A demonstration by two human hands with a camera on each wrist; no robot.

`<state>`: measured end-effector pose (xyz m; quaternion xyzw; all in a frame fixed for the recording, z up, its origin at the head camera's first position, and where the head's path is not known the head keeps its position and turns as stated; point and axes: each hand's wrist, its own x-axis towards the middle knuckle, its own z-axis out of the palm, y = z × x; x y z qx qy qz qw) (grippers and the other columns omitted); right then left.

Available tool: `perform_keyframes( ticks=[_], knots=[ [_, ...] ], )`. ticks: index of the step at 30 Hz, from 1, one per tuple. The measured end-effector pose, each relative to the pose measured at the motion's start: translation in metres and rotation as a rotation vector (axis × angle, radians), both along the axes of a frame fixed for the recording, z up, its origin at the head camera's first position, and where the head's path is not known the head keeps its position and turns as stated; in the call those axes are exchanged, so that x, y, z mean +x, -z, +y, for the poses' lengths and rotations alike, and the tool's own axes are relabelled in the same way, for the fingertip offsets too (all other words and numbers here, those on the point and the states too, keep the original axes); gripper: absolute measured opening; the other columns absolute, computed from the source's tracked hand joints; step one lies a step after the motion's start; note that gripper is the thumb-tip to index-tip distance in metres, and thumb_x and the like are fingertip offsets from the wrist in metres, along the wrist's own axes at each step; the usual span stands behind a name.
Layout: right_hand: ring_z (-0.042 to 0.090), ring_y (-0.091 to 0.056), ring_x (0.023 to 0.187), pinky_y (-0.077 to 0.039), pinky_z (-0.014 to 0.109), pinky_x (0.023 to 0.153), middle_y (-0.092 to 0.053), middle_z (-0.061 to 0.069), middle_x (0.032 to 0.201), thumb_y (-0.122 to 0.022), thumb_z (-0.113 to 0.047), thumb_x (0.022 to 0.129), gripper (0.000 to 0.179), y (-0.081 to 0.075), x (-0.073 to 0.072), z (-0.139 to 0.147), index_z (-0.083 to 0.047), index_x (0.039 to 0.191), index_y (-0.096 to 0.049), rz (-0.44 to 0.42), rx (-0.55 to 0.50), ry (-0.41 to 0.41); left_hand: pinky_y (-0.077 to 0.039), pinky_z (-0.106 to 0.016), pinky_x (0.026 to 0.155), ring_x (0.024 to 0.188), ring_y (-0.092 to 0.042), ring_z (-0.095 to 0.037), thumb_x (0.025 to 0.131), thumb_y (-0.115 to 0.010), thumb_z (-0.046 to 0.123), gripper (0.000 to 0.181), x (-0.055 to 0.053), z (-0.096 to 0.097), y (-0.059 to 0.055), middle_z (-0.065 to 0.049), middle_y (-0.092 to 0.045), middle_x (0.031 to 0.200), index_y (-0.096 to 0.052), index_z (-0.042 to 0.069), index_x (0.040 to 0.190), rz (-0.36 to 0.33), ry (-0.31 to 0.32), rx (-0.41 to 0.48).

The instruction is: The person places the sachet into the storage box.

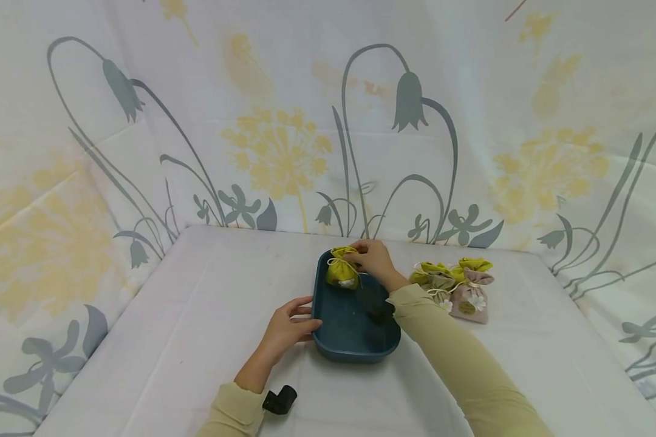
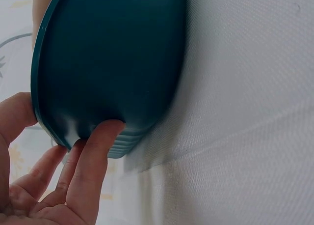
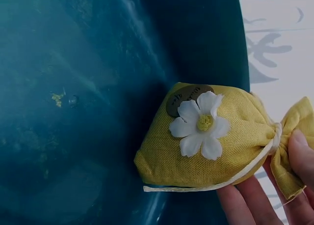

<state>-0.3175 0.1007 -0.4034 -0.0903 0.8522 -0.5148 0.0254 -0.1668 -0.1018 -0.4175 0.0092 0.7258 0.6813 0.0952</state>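
Note:
A dark teal plastic basin point(image 1: 355, 349) stands on the white-covered table. My left hand point(image 1: 288, 331) holds its left wall, with the thumb at the rim and the fingers against the outside point(image 2: 91, 166). At the far end of the basin, my right hand point(image 1: 374, 260) pinches the gathered neck of a yellow drawstring sachet point(image 1: 341, 273). The right wrist view shows a white fabric flower point(image 3: 203, 124) and a dark oval label on this sachet point(image 3: 162, 161). Its cream cord hangs along the side, and its bottom is close to the basin's inner wall.
Right of the basin sit several more sachets, among them a pinkish one point(image 1: 470, 301) and yellow ones point(image 1: 474, 264). A black camera piece point(image 1: 280, 400) is at the left wrist. Flower-printed cloth point(image 1: 284, 152) hangs behind the table.

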Motion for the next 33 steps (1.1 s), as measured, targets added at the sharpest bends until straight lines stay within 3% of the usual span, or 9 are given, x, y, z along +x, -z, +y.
perform_keyframes(
  ticks=[6,8,19,33],
  knots=[
    [0.028,-0.063,0.089,-0.056,0.038,0.072,-0.065,0.017,0.104,-0.069,-0.013,0.085,0.027,-0.001,-0.001,-0.003,0.002,0.108,-0.066,-0.013,0.030,-0.013,-0.055,-0.041,0.073,0.099,-0.061,-0.029,0.082,-0.070,0.005,0.059,-0.013,-0.002,0.027,-0.027,-0.051,0.120,-0.044,-0.002,0.135,-0.002,0.002,0.011],
    [0.029,-0.062,0.091,-0.055,0.038,0.073,-0.064,0.018,0.106,-0.068,-0.014,0.086,0.029,-0.002,-0.001,-0.003,0.002,0.110,-0.065,-0.011,0.042,-0.009,-0.056,-0.039,0.071,0.099,-0.061,-0.028,0.082,-0.071,0.007,0.060,-0.014,-0.001,0.031,-0.025,-0.051,0.120,-0.044,0.000,0.135,-0.001,0.002,0.008],
    [0.030,-0.061,0.094,-0.055,0.033,0.073,-0.063,0.018,0.108,-0.070,-0.014,0.084,0.034,-0.011,0.001,0.007,0.002,0.114,-0.064,-0.010,0.047,0.000,-0.056,-0.036,0.071,0.098,-0.061,-0.027,0.082,-0.072,0.009,0.059,-0.015,-0.001,0.033,-0.024,-0.052,0.120,-0.046,0.001,0.134,-0.005,-0.010,0.003],
    [0.027,-0.061,0.096,-0.055,0.031,0.075,-0.062,0.016,0.111,-0.072,-0.011,0.082,0.036,-0.022,0.019,0.028,0.000,0.115,-0.063,-0.067,-0.023,0.034,-0.056,-0.037,0.071,0.099,-0.061,-0.028,0.082,-0.071,0.008,0.059,-0.012,0.000,0.029,-0.022,-0.053,0.119,-0.046,0.001,0.135,0.008,-0.017,-0.008]
  ],
)
